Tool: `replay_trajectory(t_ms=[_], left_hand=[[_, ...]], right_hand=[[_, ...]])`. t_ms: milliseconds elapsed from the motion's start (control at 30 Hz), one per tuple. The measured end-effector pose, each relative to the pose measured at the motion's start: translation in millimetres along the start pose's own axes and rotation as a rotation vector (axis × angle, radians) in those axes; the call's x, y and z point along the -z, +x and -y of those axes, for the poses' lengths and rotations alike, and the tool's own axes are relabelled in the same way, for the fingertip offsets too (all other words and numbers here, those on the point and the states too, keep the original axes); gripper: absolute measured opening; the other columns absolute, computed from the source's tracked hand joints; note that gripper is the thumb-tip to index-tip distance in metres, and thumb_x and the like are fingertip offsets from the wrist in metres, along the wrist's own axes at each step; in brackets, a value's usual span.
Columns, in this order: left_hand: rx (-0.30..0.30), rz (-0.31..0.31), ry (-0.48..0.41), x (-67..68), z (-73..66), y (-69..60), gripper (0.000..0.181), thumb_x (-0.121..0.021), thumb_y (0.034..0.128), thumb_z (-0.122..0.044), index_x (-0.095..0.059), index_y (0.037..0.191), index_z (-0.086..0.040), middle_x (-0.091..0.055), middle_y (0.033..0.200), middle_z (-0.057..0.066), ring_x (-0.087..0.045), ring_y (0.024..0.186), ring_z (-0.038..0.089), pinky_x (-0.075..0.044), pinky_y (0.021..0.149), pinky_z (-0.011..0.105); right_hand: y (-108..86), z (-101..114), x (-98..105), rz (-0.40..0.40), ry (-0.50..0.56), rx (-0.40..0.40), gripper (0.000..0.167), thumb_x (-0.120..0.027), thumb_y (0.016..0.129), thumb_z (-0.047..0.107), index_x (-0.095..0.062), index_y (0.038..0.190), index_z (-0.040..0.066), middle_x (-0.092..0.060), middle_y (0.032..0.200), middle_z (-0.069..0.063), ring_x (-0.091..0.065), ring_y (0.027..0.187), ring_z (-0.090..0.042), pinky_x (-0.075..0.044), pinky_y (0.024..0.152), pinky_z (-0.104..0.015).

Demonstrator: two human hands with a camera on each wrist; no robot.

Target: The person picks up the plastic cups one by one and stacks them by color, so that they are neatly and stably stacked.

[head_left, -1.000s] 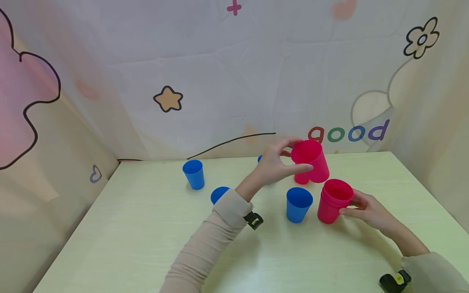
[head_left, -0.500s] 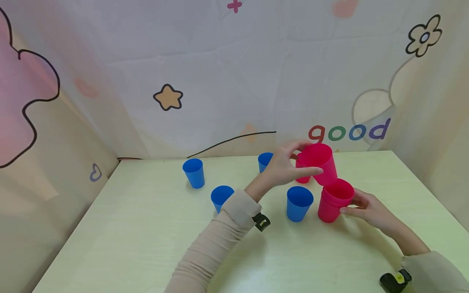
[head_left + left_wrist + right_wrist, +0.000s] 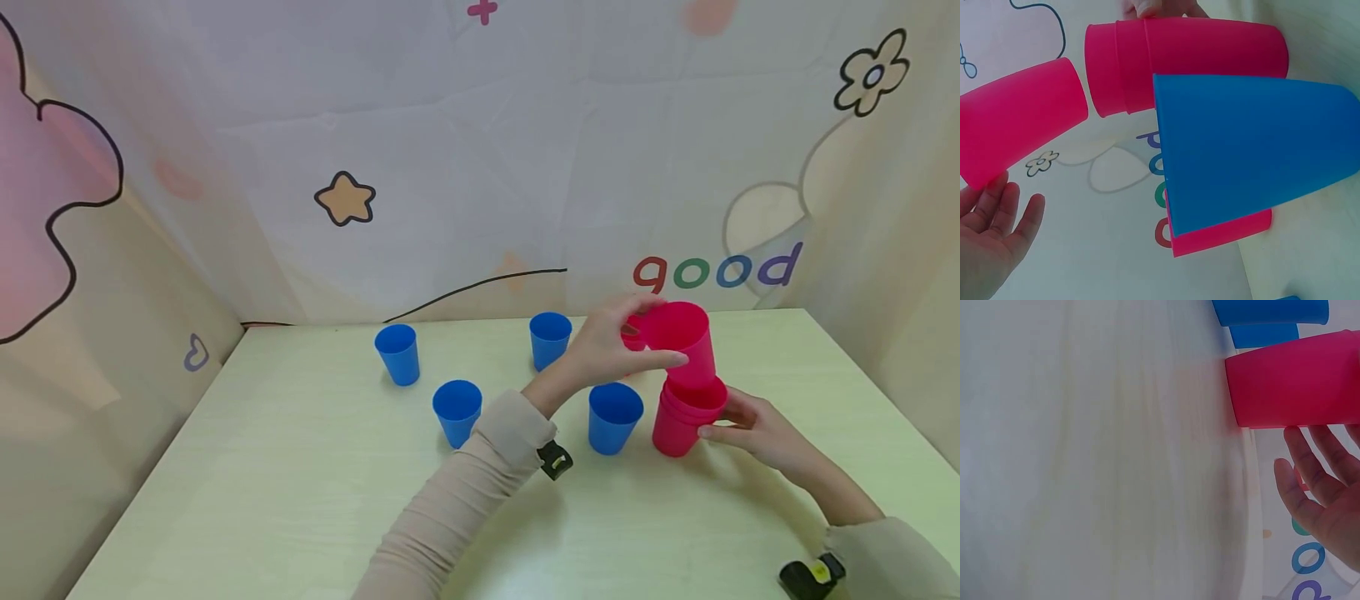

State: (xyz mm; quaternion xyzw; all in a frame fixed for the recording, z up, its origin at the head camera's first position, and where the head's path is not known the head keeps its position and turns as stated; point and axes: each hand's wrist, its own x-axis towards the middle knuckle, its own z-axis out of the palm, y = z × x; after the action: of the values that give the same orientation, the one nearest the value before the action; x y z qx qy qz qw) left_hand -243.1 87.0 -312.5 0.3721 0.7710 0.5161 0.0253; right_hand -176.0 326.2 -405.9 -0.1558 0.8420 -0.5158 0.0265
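Note:
In the head view, the left hand (image 3: 606, 346) grips a red cup (image 3: 686, 337) between thumb and fingers, its base over the mouth of a nested red stack (image 3: 677, 425). The right hand (image 3: 765, 433) holds that stack from the right side, and it stands on the table. Behind the left hand, another red cup (image 3: 632, 335) is mostly hidden. The left wrist view shows the held cup (image 3: 1022, 122) apart from the stack (image 3: 1210, 53), whose several rims show. In the right wrist view, fingers of the right hand (image 3: 1329, 487) touch the red stack (image 3: 1297, 384).
A blue cup (image 3: 613, 421) stands just left of the stack. Farther left are blue cups at the back (image 3: 550, 337), near the left sleeve (image 3: 457, 408), and at the back left (image 3: 397, 357). A printed curtain (image 3: 450, 167) hangs behind the table (image 3: 262, 483).
My left hand has moved to the right and slightly down with its red cup, to above the stack. More of the blue cups behind the left arm shows. The right hand has stayed on the stack.

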Motion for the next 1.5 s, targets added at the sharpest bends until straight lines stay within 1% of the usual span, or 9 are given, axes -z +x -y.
replay_trajectory(t_ms=[167, 300, 367, 533, 733, 833, 1100, 1333, 1500], left_hand=[[-0.033, 0.032, 0.045, -4.1, -0.6, 1.7, 0.067, -0.075, 0.0742, -0.027, -0.045, 0.131, -0.010, -0.054, 0.112, -0.004, -0.047, 0.094, 0.000, -0.046, 0.069, 0.014], [-0.072, 0.051, 0.072, -7.8, -0.1, 2.8, 0.065, -0.074, 0.0748, -0.026, -0.046, 0.130, -0.010, -0.055, 0.113, -0.003, -0.045, 0.097, -0.001, -0.043, 0.073, 0.012], [-0.073, 0.057, 0.083, -9.8, 0.0, 3.2, 0.065, -0.074, 0.0750, -0.026, -0.046, 0.131, -0.010, -0.055, 0.116, -0.003, -0.044, 0.099, -0.001, -0.042, 0.074, 0.012], [-0.029, 0.075, 0.111, -15.4, -0.3, 2.4, 0.067, -0.074, 0.0749, -0.028, -0.044, 0.133, -0.014, -0.052, 0.122, -0.005, -0.043, 0.103, -0.001, -0.041, 0.075, 0.010], [-0.002, 0.094, 0.122, -20.6, 0.3, 0.2, 0.069, -0.075, 0.0741, -0.030, -0.043, 0.134, -0.016, -0.052, 0.120, -0.008, -0.044, 0.102, -0.003, -0.040, 0.075, 0.010], [0.007, 0.094, 0.131, -22.3, 1.2, -0.2, 0.069, -0.075, 0.0738, -0.030, -0.044, 0.134, -0.016, -0.053, 0.119, -0.009, -0.044, 0.101, -0.004, -0.040, 0.074, 0.009], [0.060, 0.101, 0.126, -23.8, 3.4, -0.6, 0.068, -0.077, 0.0715, -0.030, -0.046, 0.130, -0.016, -0.054, 0.116, -0.010, -0.046, 0.096, -0.002, -0.042, 0.070, 0.011], [0.078, 0.129, 0.106, -25.5, 9.2, 2.9, 0.066, -0.077, 0.0710, -0.029, -0.048, 0.129, -0.015, -0.054, 0.116, -0.011, -0.046, 0.097, -0.004, -0.042, 0.072, 0.010], [0.087, 0.156, 0.143, -28.5, 10.1, 6.0, 0.066, -0.077, 0.0715, -0.031, -0.048, 0.129, -0.016, -0.054, 0.117, -0.012, -0.045, 0.098, -0.004, -0.041, 0.071, 0.010]], right_hand=[[0.6, 0.5, 0.0, 0.001, 0.004, -0.005, 0.053, -0.063, 0.085, 0.009, -0.038, 0.130, -0.002, -0.053, 0.108, 0.021, -0.054, 0.095, 0.001, -0.051, 0.074, -0.028], [0.7, 0.6, -0.7, 0.006, -0.006, -0.013, 0.054, -0.063, 0.085, 0.011, -0.037, 0.130, -0.004, -0.053, 0.108, 0.021, -0.053, 0.095, 0.002, -0.051, 0.074, -0.029], [1.1, 0.6, -0.6, 0.010, -0.013, -0.012, 0.055, -0.063, 0.085, 0.012, -0.036, 0.131, -0.004, -0.053, 0.108, 0.022, -0.053, 0.095, 0.003, -0.051, 0.074, -0.029], [0.8, 0.3, 1.1, 0.014, -0.020, -0.013, 0.055, -0.062, 0.085, 0.010, -0.035, 0.131, -0.006, -0.054, 0.106, 0.022, -0.053, 0.094, 0.004, -0.051, 0.072, -0.028], [-2.0, -0.1, 1.8, 0.023, -0.011, -0.042, 0.055, -0.062, 0.086, 0.011, -0.034, 0.131, -0.007, -0.054, 0.104, 0.022, -0.053, 0.093, 0.003, -0.051, 0.072, -0.029], [-2.5, -1.1, 0.9, 0.025, -0.008, -0.032, 0.054, -0.061, 0.087, 0.010, -0.035, 0.131, -0.006, -0.055, 0.105, 0.022, -0.053, 0.093, 0.003, -0.051, 0.072, -0.029], [-0.1, -2.0, -0.3, 0.025, -0.007, -0.002, 0.052, -0.061, 0.086, 0.009, -0.037, 0.131, -0.002, -0.055, 0.107, 0.022, -0.054, 0.094, 0.001, -0.052, 0.072, -0.029], [0.7, -1.7, -0.7, 0.016, -0.027, 0.012, 0.054, -0.063, 0.085, 0.011, -0.037, 0.131, -0.003, -0.053, 0.109, 0.023, -0.054, 0.095, 0.001, -0.052, 0.073, -0.029], [1.5, 0.1, -0.1, 0.016, -0.029, 0.007, 0.055, -0.063, 0.085, 0.011, -0.036, 0.130, -0.005, -0.052, 0.109, 0.024, -0.053, 0.094, 0.003, -0.051, 0.073, -0.028]])
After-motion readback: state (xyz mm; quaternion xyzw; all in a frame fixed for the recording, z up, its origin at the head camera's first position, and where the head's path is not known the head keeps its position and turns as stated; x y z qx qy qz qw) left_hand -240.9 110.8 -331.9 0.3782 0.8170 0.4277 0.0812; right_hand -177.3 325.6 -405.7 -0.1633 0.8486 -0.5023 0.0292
